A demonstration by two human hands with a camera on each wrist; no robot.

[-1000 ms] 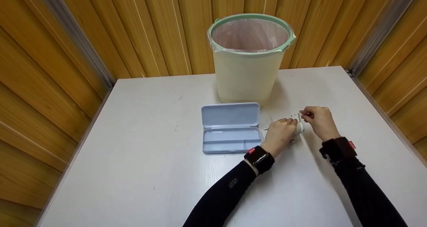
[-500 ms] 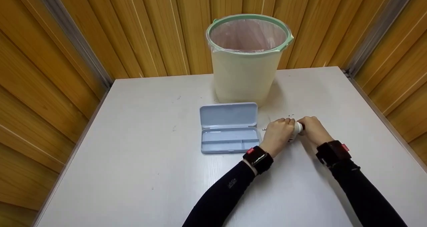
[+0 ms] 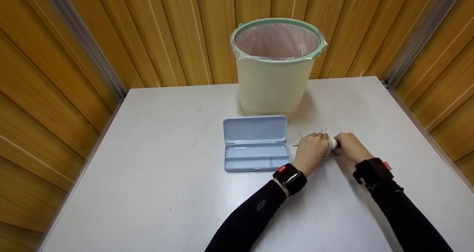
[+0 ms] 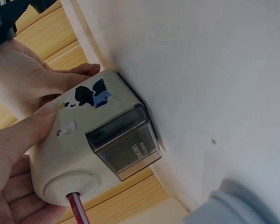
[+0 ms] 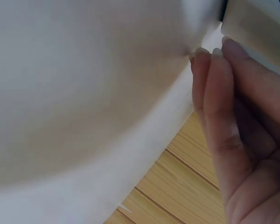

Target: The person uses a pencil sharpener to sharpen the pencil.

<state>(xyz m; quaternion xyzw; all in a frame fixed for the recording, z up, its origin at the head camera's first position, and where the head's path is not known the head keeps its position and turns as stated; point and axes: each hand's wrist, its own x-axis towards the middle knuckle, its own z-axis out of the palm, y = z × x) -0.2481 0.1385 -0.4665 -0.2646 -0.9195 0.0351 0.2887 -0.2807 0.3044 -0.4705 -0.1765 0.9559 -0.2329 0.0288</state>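
Observation:
A cream desktop pencil sharpener (image 4: 70, 154) with cartoon stickers and a clear shavings drawer lies against the tabletop. My left hand (image 3: 312, 148) grips its body, thumb on the stickered side in the left wrist view. From its front hole sticks a red striped pencil (image 4: 78, 208), whose end (image 3: 295, 145) shows left of the hand in the head view. At the sharpener's other end, my right hand (image 3: 351, 148) has its fingers curled together at the crank; the crank handle itself is hidden by them. In the right wrist view the fingertips (image 5: 217, 53) come close together beside the sharpener.
An open light-blue pencil case (image 3: 255, 129) with compartments lies left of the left hand. Behind it stands a cream bin (image 3: 274, 85) with a green rim and a clear liner. Wood-panelled walls (image 3: 177, 33) enclose the white table (image 3: 148, 163).
My right hand has come down and closer to the sharpener, from a raised pinch on the crank handle, its position changing as it turns. My left hand stays on the sharpener; the pencil remains in place.

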